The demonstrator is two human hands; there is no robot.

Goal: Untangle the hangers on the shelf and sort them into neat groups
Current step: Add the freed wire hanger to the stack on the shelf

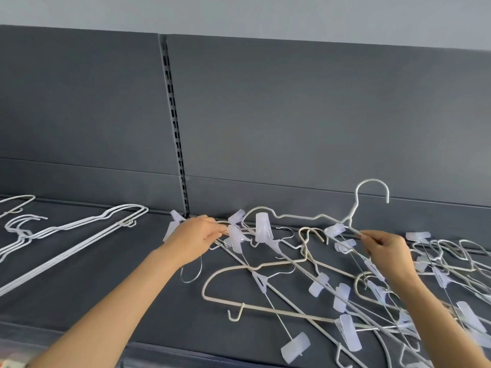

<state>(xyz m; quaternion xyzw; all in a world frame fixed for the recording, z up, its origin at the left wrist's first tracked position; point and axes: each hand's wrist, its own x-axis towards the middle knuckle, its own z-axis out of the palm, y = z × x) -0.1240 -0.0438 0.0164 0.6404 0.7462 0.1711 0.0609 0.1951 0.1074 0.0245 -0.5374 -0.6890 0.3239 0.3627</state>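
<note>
While R hand (388, 251) pinches raised white hanger (300, 216), L hand (198, 236) grips tangle (317, 285) just left of it.

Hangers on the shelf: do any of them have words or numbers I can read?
No readable text anywhere.
The sorted wire hangers, the tangled hangers, their clear clips, the grey shelf and its back panel all look plain.
A coloured patch at the bottom left corner is too blurred to read.
</note>
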